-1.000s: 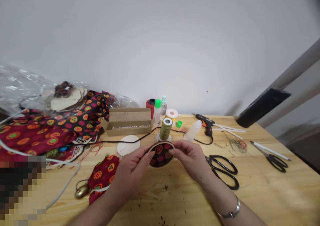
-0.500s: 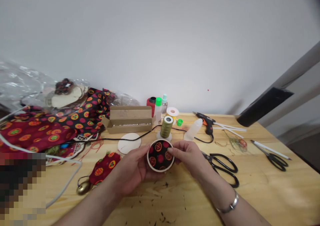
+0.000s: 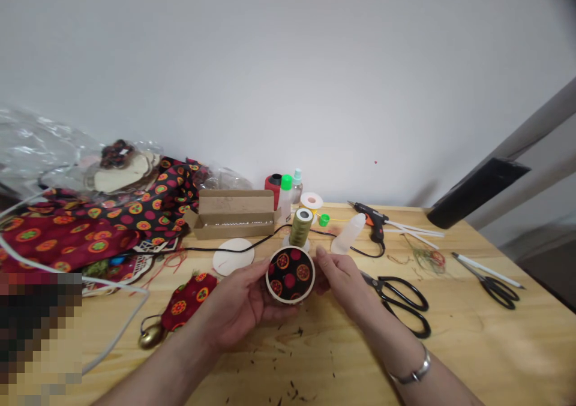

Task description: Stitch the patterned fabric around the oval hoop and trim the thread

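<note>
Both of my hands are at a small round hoop (image 3: 290, 275) with a pale rim and black fabric printed with red and orange flowers. My left hand (image 3: 245, 301) grips it from the left, the thumb at the rim and the fingers curled underneath. At the right edge is my right hand (image 3: 342, 280), its bent fingers against the rim, partly hidden, and its thumb raised just off the fabric. Directly behind the hoop stands an olive thread spool (image 3: 300, 229). A flat white disc (image 3: 233, 257) lies beyond my left hand. Black-handled scissors (image 3: 402, 295) rest beside my right wrist.
Patterned cloth (image 3: 81, 232) heaps up at the left, near a dark red fabric piece (image 3: 189, 301) and a brass bell (image 3: 150, 336). Behind are an open cardboard box (image 3: 236, 214), a white bottle (image 3: 348, 233) and a glue gun (image 3: 371, 219). Smaller scissors (image 3: 492, 286) lie right.
The hoop has turned slightly counterclockwise and shifted a little up. My right thumb has lifted off the fabric and moved toward the upper right. My left hand keeps its grip.
</note>
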### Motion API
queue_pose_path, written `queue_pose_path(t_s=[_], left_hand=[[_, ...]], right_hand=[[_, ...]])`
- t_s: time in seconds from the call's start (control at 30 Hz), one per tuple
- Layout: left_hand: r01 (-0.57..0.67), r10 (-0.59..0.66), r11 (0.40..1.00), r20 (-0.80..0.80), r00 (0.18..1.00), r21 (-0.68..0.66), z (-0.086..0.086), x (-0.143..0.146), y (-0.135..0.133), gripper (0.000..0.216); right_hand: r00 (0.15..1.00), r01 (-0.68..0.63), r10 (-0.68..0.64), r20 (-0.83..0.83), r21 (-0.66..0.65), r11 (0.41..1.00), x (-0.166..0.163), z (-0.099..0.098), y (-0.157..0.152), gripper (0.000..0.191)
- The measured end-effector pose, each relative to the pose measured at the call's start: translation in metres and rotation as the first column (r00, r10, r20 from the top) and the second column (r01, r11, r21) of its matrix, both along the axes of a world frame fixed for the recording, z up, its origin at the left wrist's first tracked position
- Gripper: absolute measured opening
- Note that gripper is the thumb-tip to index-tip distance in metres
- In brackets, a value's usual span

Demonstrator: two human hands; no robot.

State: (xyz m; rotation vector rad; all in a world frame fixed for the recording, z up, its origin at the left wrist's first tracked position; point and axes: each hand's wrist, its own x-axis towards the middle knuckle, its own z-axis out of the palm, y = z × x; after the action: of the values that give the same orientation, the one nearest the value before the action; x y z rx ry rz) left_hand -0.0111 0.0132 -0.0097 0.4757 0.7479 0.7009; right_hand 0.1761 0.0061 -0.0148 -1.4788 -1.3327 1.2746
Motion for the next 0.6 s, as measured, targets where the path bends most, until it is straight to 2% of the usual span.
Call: queue_pose_path(t_s=[0.07, 0.13, 0.23, 0.33, 0.6], left_hand=[[-0.014, 0.014, 0.999, -0.011, 1.000, 0.028, 0.000, 0.000, 0.000, 0.027], [-0.029, 0.030, 0.997, -0.010, 0.999, 0.072, -0.001, 0.001, -0.001, 0.026], [-0.065, 0.064, 0.990, 0.011, 0.998, 0.128, -0.004, 0.002, -0.003, 0.021], [-0.070, 0.065, 0.986, 0.034, 0.997, 0.151, -0.007, 0.004, -0.004, 0.018], [-0.085, 0.081, 0.983, 0.030, 0.996, 0.162, -0.004, 0.007, -0.005, 0.019]], right_hand=[[0.991, 0.000, -0.020, 0.136, 0.147, 0.989, 0.000, 0.001, -0.003, 0.055], [0.950, -0.032, -0.083, 0.301, 0.359, 0.933, -0.001, 0.003, -0.008, 0.045], [0.875, -0.178, -0.132, 0.467, 0.561, 0.808, -0.005, 0.004, -0.014, 0.078], [0.828, -0.297, -0.106, 0.551, 0.590, 0.751, -0.009, 0.000, -0.018, 0.091], [0.840, -0.300, -0.035, 0.541, 0.518, 0.801, -0.014, -0.005, -0.020, 0.079]])
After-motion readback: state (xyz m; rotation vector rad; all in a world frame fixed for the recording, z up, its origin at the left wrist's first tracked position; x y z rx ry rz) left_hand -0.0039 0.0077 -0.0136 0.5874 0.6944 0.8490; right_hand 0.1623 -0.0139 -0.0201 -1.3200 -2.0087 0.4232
